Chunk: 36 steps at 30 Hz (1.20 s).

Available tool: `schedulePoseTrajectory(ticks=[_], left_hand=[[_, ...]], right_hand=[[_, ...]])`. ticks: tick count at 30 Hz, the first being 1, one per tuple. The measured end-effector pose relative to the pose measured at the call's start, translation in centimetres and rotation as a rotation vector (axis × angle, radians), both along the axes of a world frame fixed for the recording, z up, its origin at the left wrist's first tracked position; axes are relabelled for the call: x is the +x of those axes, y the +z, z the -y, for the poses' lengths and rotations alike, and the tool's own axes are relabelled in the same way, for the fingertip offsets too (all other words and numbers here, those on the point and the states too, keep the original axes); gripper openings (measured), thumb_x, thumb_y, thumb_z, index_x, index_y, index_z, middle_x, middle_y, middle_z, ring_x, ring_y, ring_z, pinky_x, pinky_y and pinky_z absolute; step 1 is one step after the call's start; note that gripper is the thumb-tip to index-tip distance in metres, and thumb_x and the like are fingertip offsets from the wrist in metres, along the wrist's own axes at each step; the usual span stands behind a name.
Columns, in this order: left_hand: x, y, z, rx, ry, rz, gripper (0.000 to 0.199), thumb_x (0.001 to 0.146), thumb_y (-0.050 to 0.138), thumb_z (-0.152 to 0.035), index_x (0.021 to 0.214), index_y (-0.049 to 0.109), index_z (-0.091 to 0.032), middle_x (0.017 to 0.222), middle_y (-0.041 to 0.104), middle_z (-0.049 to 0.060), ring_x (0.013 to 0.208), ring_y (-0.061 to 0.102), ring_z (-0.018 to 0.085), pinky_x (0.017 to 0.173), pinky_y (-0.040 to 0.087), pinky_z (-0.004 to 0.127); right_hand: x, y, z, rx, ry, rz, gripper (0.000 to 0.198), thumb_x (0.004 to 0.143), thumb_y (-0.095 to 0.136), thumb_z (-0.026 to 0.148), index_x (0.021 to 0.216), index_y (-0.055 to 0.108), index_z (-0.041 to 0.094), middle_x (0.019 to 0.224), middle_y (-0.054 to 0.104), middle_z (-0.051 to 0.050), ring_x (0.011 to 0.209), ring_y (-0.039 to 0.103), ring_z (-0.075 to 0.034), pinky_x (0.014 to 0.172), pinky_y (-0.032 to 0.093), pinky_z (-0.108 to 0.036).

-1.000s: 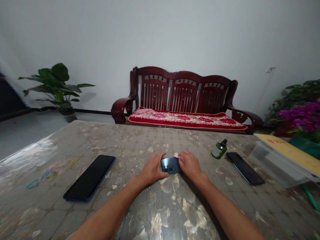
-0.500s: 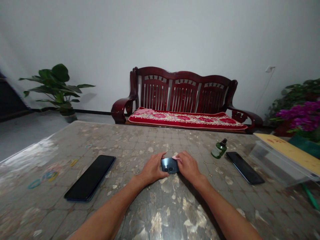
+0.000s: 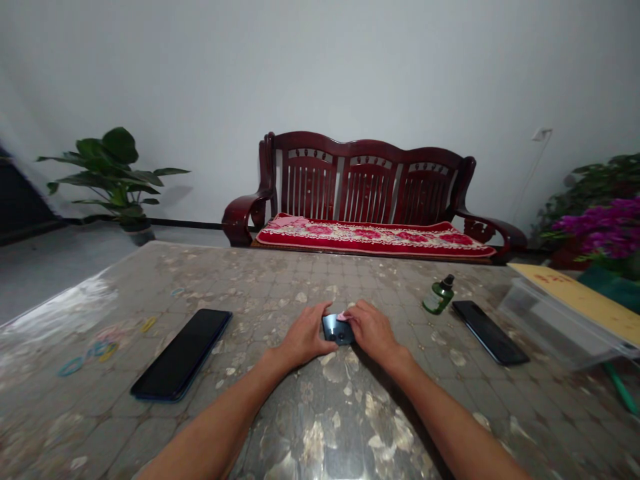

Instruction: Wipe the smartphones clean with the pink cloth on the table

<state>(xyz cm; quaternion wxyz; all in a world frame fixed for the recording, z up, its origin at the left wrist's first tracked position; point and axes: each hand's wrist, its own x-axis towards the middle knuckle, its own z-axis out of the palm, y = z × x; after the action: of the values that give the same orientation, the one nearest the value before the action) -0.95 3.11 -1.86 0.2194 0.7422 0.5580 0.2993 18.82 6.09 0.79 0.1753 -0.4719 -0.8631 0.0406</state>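
A blue-grey phone (image 3: pixel 332 325) lies back side up on the patterned table cover, its camera lenses toward me. My left hand (image 3: pixel 309 333) grips its left edge between thumb and fingers. Pinched in my right hand (image 3: pixel 370 329) is a small pink cloth (image 3: pixel 343 316), pressed on the phone's back near its far right part. The right hand's fingers hide the phone's right end. A dark phone (image 3: pixel 183 355) rests face up to the left of my hands. Another dark phone (image 3: pixel 489 333) lies on the right, beside a green bottle (image 3: pixel 439 297) with a black top.
A clear plastic box (image 3: pixel 547 327) with a yellow sheet (image 3: pixel 580 300) on top stands at the right, near purple flowers (image 3: pixel 607 228). Several coloured bands (image 3: pixel 103 348) lie on the left. Beyond the table is a red wooden bench (image 3: pixel 370 193).
My right hand has slid slightly left across the phone's back with the pink cloth. My left hand keeps its hold on the phone's edge.
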Motion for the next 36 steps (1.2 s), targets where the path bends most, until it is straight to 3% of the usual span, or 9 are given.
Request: schedulePoseTrajectory(ticks=[4, 7, 13, 21, 25, 29, 36], left_hand=[[0.1, 0.0, 0.0, 0.018, 0.000, -0.021, 0.089, 0.058, 0.082, -0.022, 0.139, 0.047, -0.015, 0.123, 0.065, 0.014, 0.114, 0.058, 0.034, 0.100, 0.046, 0.048], [0.0, -0.1, -0.1, 0.003, 0.004, -0.030, 0.090, 0.058, 0.083, -0.023, 0.140, 0.046, -0.014, 0.122, 0.065, 0.014, 0.115, 0.058, 0.034, 0.101, 0.046, 0.047], [-0.2, -0.3, -0.2, -0.012, 0.004, -0.016, 0.090, 0.061, 0.084, -0.026, 0.141, 0.045, -0.015, 0.122, 0.066, 0.013, 0.115, 0.059, 0.033, 0.100, 0.046, 0.046], [-0.1, 0.2, 0.1, -0.029, 0.007, -0.025, 0.088, 0.061, 0.082, -0.023, 0.140, 0.045, -0.015, 0.124, 0.065, 0.014, 0.116, 0.058, 0.033, 0.101, 0.045, 0.046], [-0.1, 0.2, 0.1, -0.028, 0.008, -0.029, 0.085, 0.062, 0.082, -0.024, 0.139, 0.047, -0.015, 0.124, 0.065, 0.014, 0.116, 0.058, 0.034, 0.101, 0.046, 0.046], [-0.2, -0.1, -0.1, -0.024, 0.004, -0.036, 0.083, 0.062, 0.081, -0.025, 0.138, 0.048, -0.015, 0.124, 0.064, 0.014, 0.117, 0.058, 0.033, 0.101, 0.046, 0.046], [-0.3, 0.0, 0.0, 0.012, -0.012, -0.025, 0.077, 0.063, 0.082, -0.027, 0.134, 0.051, -0.019, 0.122, 0.066, 0.010, 0.113, 0.059, 0.032, 0.098, 0.047, 0.045]], right_hand=[[-1.0, -0.3, 0.2, 0.024, 0.140, -0.003, 0.027, 0.095, 0.050, 0.012, 0.098, 0.074, 0.025, 0.090, 0.064, -0.003, 0.087, 0.058, -0.017, 0.076, 0.039, -0.026], [0.5, -0.6, -0.6, 0.065, 0.193, -0.008, 0.023, 0.095, 0.053, 0.016, 0.097, 0.074, 0.025, 0.088, 0.064, -0.003, 0.085, 0.057, -0.017, 0.075, 0.038, -0.026], [5.2, -1.1, -2.8, 0.088, 0.078, -0.014, 0.022, 0.095, 0.054, 0.018, 0.098, 0.074, 0.025, 0.088, 0.064, -0.004, 0.085, 0.058, -0.018, 0.076, 0.040, -0.028], [7.0, -0.6, -0.3, 0.045, 0.267, -0.076, 0.021, 0.096, 0.052, 0.018, 0.099, 0.072, 0.024, 0.090, 0.065, -0.004, 0.087, 0.060, -0.018, 0.078, 0.043, -0.028], [7.7, -0.9, -0.5, 0.044, 0.178, -0.103, 0.022, 0.096, 0.051, 0.019, 0.099, 0.072, 0.024, 0.090, 0.066, -0.004, 0.087, 0.061, -0.018, 0.079, 0.045, -0.029], [7.4, -1.4, -0.6, 0.049, 0.033, -0.137, 0.023, 0.096, 0.050, 0.018, 0.098, 0.072, 0.024, 0.092, 0.066, -0.004, 0.090, 0.063, -0.019, 0.081, 0.046, -0.029], [4.3, -1.3, 1.2, 0.051, 0.148, -0.097, 0.022, 0.095, 0.051, 0.015, 0.100, 0.071, 0.024, 0.094, 0.065, -0.004, 0.087, 0.059, -0.018, 0.079, 0.043, -0.028]])
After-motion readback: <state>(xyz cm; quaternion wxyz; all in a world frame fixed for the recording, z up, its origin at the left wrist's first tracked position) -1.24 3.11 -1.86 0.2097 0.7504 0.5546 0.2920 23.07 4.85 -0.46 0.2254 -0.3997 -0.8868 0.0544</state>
